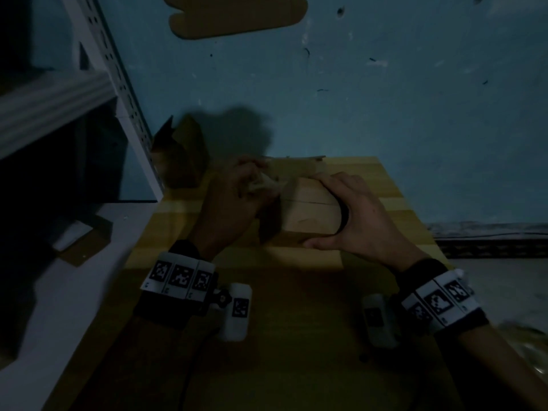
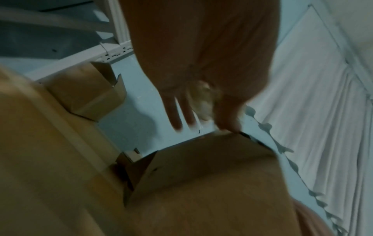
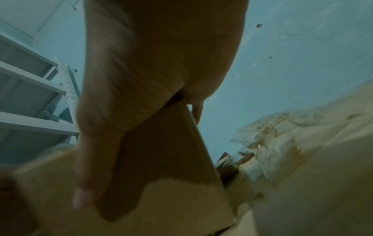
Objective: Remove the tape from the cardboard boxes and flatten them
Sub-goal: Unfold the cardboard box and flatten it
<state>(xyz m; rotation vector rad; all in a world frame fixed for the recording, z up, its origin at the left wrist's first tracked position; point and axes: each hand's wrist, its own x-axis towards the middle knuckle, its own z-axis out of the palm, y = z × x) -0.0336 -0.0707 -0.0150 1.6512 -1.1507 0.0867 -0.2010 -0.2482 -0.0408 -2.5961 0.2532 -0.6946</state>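
— Cardboard box [image 1: 308, 212] first: where do you have it?

— I see it on the wooden table [image 1: 385, 185], near the far edge, lying between my two hands. Its top seam faces the head camera, and one flap hangs open on its left end.

— And your right hand [image 1: 355, 215]?

— It clamps the box's right end. The thumb runs along the near bottom edge and the fingers curl over the top. From the right wrist view the palm [image 3: 161, 63] presses flat against the cardboard.

— Left hand [image 1: 234, 209]?

— It sits at the box's left end, holding a crumpled wad of tape [image 1: 264, 183] pinched between thumb and fingers. The left wrist view shows the same pale wad [image 2: 203, 99] tucked in the hand, with two fingers [image 2: 181, 111] stretched straight. That picture is blurred, so I cannot tell whether the tape is touching the box.

— Anything else around?

— A second box [image 1: 181, 155] with raised flaps stands at the table's far left corner, beside the white metal shelving [image 1: 124, 81]. Clear plastic bags [image 3: 272, 143] lie on the table to the right in the right wrist view. A flat piece of cardboard [image 1: 237, 16] shows against the blue wall [image 1: 385, 84] at the top.
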